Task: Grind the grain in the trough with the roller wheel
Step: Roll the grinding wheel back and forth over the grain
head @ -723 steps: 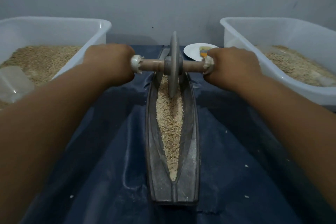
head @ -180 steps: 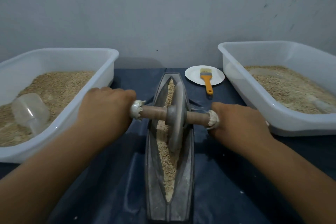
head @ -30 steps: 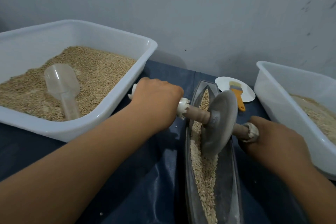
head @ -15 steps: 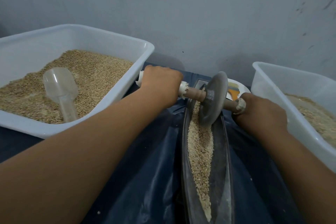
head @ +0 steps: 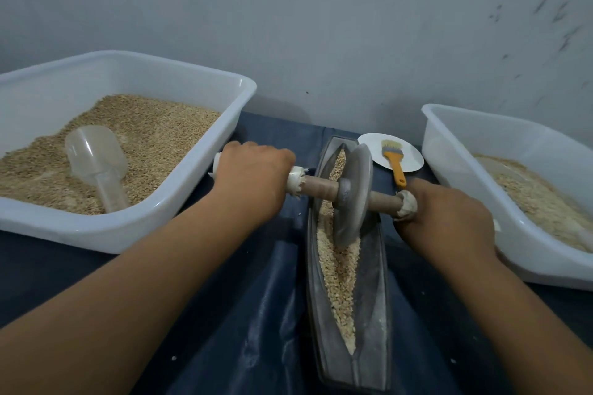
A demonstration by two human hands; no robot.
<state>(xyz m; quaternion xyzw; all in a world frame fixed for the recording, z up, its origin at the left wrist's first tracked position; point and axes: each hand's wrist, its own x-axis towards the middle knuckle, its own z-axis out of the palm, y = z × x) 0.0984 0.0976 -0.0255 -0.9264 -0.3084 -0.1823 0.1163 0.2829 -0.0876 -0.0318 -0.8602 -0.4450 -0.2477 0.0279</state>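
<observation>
A large white rectangular plastic tub (head: 199, 183) sits at nine o'clock, holding a bed of tan grain. A clear plastic scoop (head: 96, 160) lies on that grain, bowl toward the wall, handle pointing toward the near rim. At three o'clock stands a second white plastic tub (head: 462, 144), also holding pale grain. At one o'clock, between the tubs, a small round white plate (head: 407, 154) carries an orange-handled brush with pale bristles (head: 394, 159). A dark blue wrinkled sheet (head: 250, 314) covers the surface beneath; a grey wall (head: 321, 26) rises at twelve o'clock.
</observation>
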